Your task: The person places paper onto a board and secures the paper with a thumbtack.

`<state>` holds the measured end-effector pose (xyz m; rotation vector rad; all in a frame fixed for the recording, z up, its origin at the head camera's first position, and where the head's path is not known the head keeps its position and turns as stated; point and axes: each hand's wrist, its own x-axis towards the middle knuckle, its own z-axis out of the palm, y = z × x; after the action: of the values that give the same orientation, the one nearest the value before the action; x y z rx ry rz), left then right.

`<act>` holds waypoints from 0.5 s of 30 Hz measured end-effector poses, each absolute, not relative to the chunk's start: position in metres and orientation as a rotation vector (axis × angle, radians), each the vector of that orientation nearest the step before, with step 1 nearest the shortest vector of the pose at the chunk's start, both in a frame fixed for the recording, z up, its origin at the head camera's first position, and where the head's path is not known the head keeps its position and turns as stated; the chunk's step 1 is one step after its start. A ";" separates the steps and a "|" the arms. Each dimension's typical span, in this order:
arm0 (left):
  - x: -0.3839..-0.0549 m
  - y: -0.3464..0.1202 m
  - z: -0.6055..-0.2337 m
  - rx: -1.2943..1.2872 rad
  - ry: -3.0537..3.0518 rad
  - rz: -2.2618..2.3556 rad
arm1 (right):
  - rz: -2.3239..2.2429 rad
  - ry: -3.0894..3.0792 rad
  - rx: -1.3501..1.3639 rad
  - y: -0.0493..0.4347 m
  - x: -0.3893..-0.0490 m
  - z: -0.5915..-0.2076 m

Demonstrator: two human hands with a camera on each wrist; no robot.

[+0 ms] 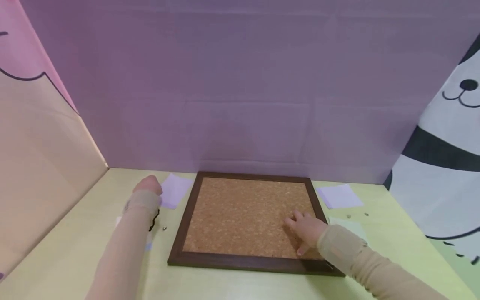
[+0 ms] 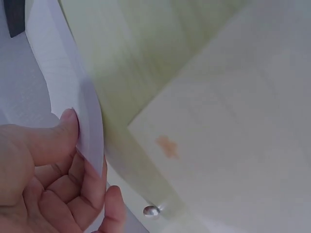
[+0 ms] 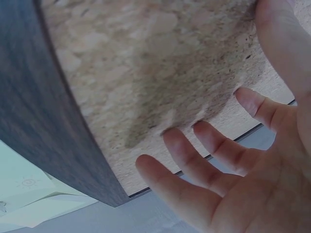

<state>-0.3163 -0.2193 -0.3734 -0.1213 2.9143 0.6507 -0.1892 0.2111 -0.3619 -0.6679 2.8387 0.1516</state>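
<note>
My left hand (image 1: 148, 185) is at the back left of the table. In the left wrist view its thumb and fingers pinch the edge of a pale purple sheet of paper (image 2: 91, 116); this paper (image 1: 175, 191) shows beside the hand in the head view. My right hand (image 1: 308, 229) rests on the lower right of a framed cork board (image 1: 251, 216), fingers spread and holding nothing. In the right wrist view its fingertips (image 3: 148, 165) are right at the cork surface (image 3: 107, 73). The board lies flat with a dark brown wooden frame (image 1: 247, 261).
Another pale paper (image 2: 243, 145) with a small orange mark lies near the left hand, beside a silver round-headed pin (image 2: 151, 211). Right of the board are a purple paper (image 1: 340, 196), a pale green paper (image 1: 350, 227) and small pins (image 1: 366, 213). A purple cloth (image 1: 247, 83) hangs behind the table.
</note>
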 end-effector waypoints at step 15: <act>-0.334 -0.231 -0.384 -0.200 2.857 0.763 | 0.117 2.844 -0.693 0.212 -0.190 -0.362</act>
<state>-0.3338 -0.2311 -0.3835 -0.1996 2.8569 0.7626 -0.1902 0.2121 -0.3617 -0.6934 2.8444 0.1172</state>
